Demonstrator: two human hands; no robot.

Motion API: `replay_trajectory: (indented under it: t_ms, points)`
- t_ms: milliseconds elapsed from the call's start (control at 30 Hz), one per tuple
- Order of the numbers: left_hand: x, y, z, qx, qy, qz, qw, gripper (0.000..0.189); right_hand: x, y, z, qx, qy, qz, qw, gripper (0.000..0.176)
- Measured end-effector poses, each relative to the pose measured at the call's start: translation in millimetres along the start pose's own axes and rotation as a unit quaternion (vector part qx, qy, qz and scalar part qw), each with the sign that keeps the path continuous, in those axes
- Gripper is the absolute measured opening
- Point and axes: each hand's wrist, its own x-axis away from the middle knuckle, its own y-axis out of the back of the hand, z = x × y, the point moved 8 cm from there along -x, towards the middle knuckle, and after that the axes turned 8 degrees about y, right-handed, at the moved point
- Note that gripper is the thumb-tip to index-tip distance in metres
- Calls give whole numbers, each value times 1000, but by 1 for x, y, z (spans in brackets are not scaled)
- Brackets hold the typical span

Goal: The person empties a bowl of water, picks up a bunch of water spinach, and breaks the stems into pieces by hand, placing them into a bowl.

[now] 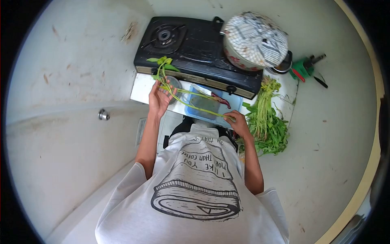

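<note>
A long green leafy vegetable stem (199,108) stretches between my two hands, above a light-blue plastic tub (189,110). My left hand (159,99), palm turned up, has its fingers around the stem near the leafy end. The leaves (164,63) reach up to the stove's front edge. My right hand (238,123) pinches the other end of the stem at the tub's right side. Across the tub lies a knife with a dark red handle (221,100). Beside my left hand, partly covered by it, is a round grey bowl (175,84).
A black two-burner stove (199,51) stands behind the tub, with a large pot (239,59) under a cloth-patterned cover (256,36). At the right lies a big bunch of leafy greens (266,118). Further back is a green holder (300,68) with utensils.
</note>
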Motion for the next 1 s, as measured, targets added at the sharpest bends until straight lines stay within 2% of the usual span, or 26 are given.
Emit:
replay_trajectory:
  t_ms: [133, 233, 333, 433, 533, 667, 867, 1000]
  points:
    - [7, 14, -61, 17, -65, -15, 998, 41, -46, -32, 33, 18, 57, 36, 998, 22]
    - [1, 17, -103, 17, -101, 9, 995, 37, -73, -50, 52, 33, 106, -6, 994, 23]
    - [-15, 33, -120, 4, -105, -3, 994, 35, -89, -73, 48, 103, 91, -21, 990, 25]
    - [-44, 82, -105, -42, -63, -52, 996, 34, -97, -92, 35, 95, 53, -15, 994, 27]
    - [-64, 140, -76, -44, -15, -133, 990, 35, -94, -107, 18, 168, 68, -33, 983, 30]
    - [-72, 173, -69, -59, -8, -171, 983, 38, -79, -99, 26, 222, 84, -128, 963, 35]
    - [-68, 150, -97, -180, -25, -149, 972, 40, -46, -73, 41, 188, 51, -246, 949, 44]
    - [-84, 159, -111, -270, -50, -152, 949, 42, -21, -73, 27, 182, -26, -302, 935, 45]
